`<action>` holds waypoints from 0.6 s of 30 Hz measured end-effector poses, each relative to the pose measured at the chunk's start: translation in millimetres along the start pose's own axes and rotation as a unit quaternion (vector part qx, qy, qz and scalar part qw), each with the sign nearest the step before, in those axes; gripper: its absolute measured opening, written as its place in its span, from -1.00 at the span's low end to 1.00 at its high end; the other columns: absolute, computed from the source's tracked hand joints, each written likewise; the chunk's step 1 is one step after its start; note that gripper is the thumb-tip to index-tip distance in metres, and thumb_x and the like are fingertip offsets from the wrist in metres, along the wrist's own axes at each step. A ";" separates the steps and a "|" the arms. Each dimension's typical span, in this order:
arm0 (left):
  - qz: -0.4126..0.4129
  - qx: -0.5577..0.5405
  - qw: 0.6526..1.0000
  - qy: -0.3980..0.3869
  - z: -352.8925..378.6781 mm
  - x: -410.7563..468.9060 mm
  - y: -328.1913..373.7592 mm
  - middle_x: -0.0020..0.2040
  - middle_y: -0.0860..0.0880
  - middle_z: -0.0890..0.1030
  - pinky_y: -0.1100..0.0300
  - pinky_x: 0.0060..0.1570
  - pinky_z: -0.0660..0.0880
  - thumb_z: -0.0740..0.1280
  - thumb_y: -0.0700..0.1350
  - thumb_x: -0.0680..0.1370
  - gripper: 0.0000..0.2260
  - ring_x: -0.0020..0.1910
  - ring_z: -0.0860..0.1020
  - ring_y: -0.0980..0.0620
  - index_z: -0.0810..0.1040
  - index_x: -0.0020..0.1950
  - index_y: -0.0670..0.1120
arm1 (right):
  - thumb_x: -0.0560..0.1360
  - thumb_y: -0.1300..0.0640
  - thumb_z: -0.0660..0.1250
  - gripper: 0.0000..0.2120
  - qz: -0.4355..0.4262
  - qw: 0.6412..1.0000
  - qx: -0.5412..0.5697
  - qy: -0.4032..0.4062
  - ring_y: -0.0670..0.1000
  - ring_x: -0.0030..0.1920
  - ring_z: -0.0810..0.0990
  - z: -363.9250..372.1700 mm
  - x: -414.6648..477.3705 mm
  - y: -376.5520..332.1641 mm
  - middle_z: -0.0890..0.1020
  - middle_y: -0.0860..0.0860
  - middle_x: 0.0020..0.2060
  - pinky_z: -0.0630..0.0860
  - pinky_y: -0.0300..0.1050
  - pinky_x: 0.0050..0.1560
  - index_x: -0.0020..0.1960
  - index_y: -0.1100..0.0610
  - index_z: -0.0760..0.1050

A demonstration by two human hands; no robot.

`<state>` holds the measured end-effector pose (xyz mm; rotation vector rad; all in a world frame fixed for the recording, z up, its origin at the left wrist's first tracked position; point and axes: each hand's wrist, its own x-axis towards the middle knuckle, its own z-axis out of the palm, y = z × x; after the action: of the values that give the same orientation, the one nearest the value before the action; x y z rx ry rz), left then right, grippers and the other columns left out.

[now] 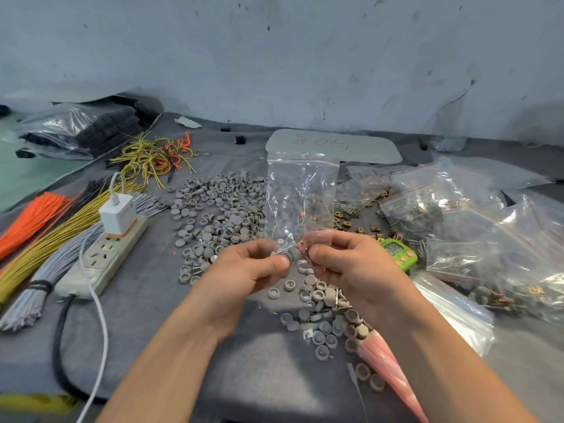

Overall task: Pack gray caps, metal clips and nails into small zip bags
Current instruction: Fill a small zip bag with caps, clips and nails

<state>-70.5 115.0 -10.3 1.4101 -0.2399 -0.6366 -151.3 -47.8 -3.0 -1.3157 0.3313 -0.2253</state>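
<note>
Glare blurs contents of the crinkled clear zip bag [302,196]; left grip [244,270] and right grip [348,264] pinch its lower end.

Bright, even light; glare on plastic bags [476,215]; edges curved.

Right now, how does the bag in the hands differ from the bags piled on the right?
The held bag stands upright, pinched at its lower end by the left hand and right hand; the piled bags lie overlapping on the table. The held bag looks nearly empty; the piled bags show metal parts inside. Both are clear plastic.
</note>
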 end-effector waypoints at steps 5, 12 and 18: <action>-0.030 -0.096 0.993 -0.061 -0.2 1.9 1.0 -0.01 -0.12 0.68 0.20 -0.08 0.60 0.44 -0.19 0.39 -0.68 -0.14 0.66 0.06 0.60 0.14 -0.18 | 0.49 0.43 0.39 -0.74 0.032 0.995 0.090 -0.022 -0.04 -0.27 0.65 -2.3 -0.1 -2.4 0.73 0.10 -0.17 0.59 -0.26 -0.28 -0.20 0.15 0.76; -0.044 -0.152 0.984 -0.084 -3.1 2.1 3.7 0.01 -0.16 0.70 0.20 -0.13 0.65 0.38 -0.22 0.44 -0.65 -0.13 0.68 0.00 0.62 0.22 -0.25 | 0.25 0.44 0.44 -0.66 0.012 0.989 0.118 -0.083 -0.06 -0.20 0.71 -8.9 -4.2 -5.3 0.76 0.07 -0.11 0.66 -0.19 -0.17 -0.07 0.15 0.76; -0.038 -0.159 0.984 -0.072 -2.9 -0.4 5.2 -0.09 -0.10 0.67 0.21 -0.13 0.65 0.37 -0.24 0.44 -0.80 -0.16 0.67 0.02 0.60 0.06 -0.18 | 0.39 0.45 0.47 -0.74 0.008 0.994 0.081 -0.071 -0.04 -0.17 0.70 -7.9 -7.4 -6.7 0.74 0.11 -0.09 0.64 -0.21 -0.15 -0.05 0.16 0.76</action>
<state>-68.0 117.8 -5.7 1.0711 -0.1897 -0.8035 -160.9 -54.0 2.5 -1.1621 0.1987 -0.1401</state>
